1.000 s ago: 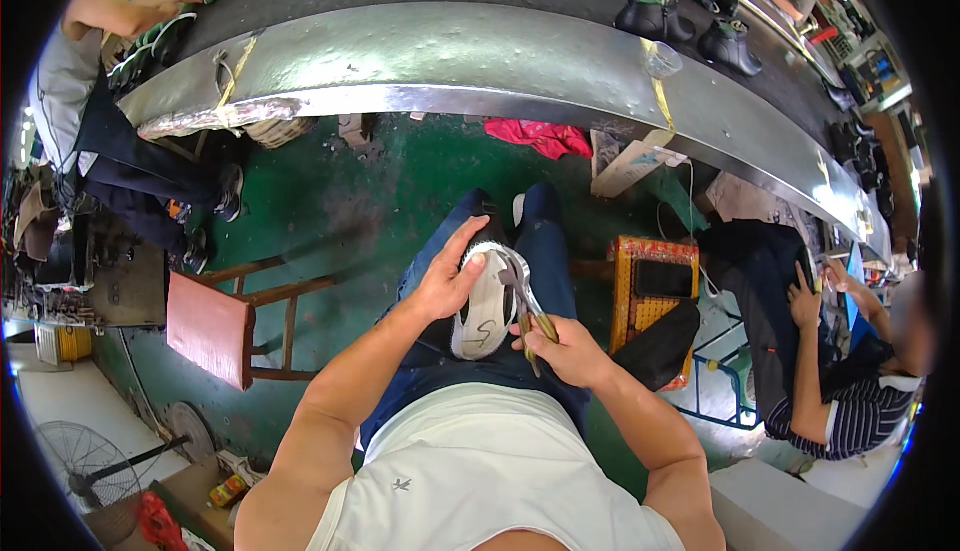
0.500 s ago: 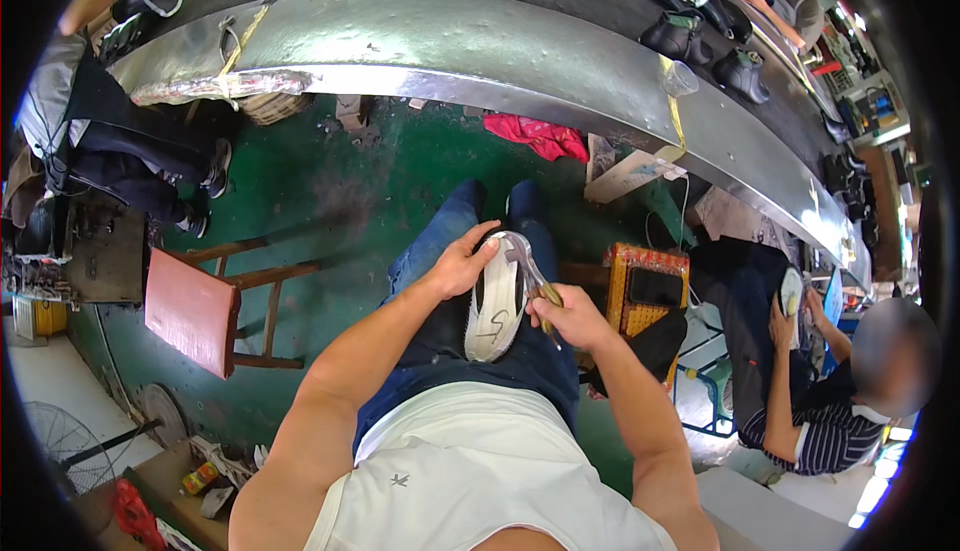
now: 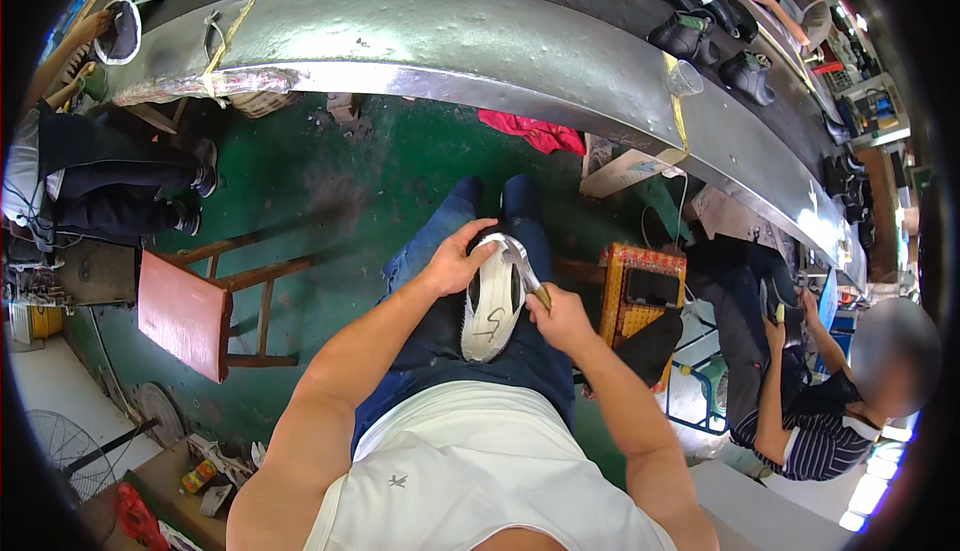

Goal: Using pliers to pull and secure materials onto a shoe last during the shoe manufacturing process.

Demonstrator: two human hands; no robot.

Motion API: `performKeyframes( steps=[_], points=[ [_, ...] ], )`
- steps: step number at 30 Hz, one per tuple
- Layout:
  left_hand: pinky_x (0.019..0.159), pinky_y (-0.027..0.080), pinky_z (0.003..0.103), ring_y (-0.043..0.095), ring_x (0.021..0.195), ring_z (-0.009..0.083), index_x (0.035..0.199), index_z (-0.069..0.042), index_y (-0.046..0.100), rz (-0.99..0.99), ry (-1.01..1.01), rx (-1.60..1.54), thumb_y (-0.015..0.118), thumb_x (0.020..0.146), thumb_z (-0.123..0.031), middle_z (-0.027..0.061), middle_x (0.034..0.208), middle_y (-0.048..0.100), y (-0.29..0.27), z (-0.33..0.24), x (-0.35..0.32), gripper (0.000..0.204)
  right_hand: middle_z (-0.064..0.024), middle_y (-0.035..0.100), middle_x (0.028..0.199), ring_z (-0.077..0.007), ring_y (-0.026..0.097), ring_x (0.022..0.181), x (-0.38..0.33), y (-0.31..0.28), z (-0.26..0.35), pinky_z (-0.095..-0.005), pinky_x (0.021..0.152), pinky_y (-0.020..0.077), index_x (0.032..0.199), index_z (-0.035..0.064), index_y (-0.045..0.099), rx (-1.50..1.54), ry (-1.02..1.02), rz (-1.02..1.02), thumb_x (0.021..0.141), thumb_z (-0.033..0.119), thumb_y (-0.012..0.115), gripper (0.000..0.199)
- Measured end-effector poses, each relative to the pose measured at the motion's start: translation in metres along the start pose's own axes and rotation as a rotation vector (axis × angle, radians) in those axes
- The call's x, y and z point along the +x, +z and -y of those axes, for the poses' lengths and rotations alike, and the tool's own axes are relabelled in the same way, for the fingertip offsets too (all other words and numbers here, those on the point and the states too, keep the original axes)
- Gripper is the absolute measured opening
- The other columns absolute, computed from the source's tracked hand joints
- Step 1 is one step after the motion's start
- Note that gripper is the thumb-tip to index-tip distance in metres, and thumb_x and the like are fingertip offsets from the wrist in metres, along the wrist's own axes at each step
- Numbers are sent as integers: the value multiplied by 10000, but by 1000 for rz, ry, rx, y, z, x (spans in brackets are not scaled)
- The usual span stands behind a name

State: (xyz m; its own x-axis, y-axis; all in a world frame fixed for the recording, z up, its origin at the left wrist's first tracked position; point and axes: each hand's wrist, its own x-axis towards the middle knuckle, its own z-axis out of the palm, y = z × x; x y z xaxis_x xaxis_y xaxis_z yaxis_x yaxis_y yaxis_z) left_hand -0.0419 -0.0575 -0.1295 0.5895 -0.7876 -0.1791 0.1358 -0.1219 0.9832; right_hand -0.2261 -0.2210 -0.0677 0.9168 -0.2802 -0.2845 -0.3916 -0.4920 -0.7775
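A shoe lies across my lap with its pale underside up and a dark handwritten mark near the end closest to me. Its far end is gripped by my left hand, thumb on top and fingers round the edge. My right hand is wrapped round the handles of a pair of metal pliers. The curved head of this tool rests against the shoe's far right rim. The tips of its jaws are too small to make out.
A long metal-edged bench with dark shoes runs ahead. To the left stands a pink-topped stool; on the right, an orange seat holds a black phone. A seated co-worker is at right, another person at far left.
The pliers' head has shifted from over the shoe's far end toward its right rim, and my right hand has moved slightly. My left hand keeps its hold. The far-left person has moved further left.
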Motion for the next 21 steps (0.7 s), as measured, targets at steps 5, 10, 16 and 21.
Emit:
performKeyframes(
  steps=[5, 10, 16, 21],
  points=[
    [1019, 481, 310, 582, 1164, 130, 1480, -79, 495, 223, -127, -186, 629, 1012, -107, 52, 1273, 638, -20, -12, 16, 488, -250, 687, 925, -465, 662, 866, -5, 18, -16, -488, 739, 531, 1023, -16, 650, -40, 5, -152, 956, 181, 656, 209],
    [965, 512, 299, 624, 1078, 133, 1491, -88, 481, 93, -212, -248, 618, 1015, -110, 50, 1224, 656, 9, -15, 8, 496, -197, 700, 829, -385, 697, 765, -8, 14, -14, -444, 706, 537, 1011, -16, 652, 4, 41, -129, 968, 203, 639, 223],
    [930, 525, 317, 644, 1063, 192, 1402, -83, 574, -174, -212, -179, 643, 982, -159, 113, 1203, 681, 35, -16, 8, 433, -97, 706, 739, -205, 681, 666, -6, 1, -17, -350, 650, 531, 938, -4, 673, 232, 129, 9, 971, 207, 631, 218],
    [930, 517, 303, 632, 1055, 160, 1401, -72, 571, -188, -213, -65, 614, 992, -122, 85, 1203, 667, 29, -10, 13, 415, -80, 705, 736, -173, 671, 666, 1, -9, -10, -332, 640, 527, 912, 2, 669, 266, 147, 44, 955, 196, 638, 202]
  ],
)
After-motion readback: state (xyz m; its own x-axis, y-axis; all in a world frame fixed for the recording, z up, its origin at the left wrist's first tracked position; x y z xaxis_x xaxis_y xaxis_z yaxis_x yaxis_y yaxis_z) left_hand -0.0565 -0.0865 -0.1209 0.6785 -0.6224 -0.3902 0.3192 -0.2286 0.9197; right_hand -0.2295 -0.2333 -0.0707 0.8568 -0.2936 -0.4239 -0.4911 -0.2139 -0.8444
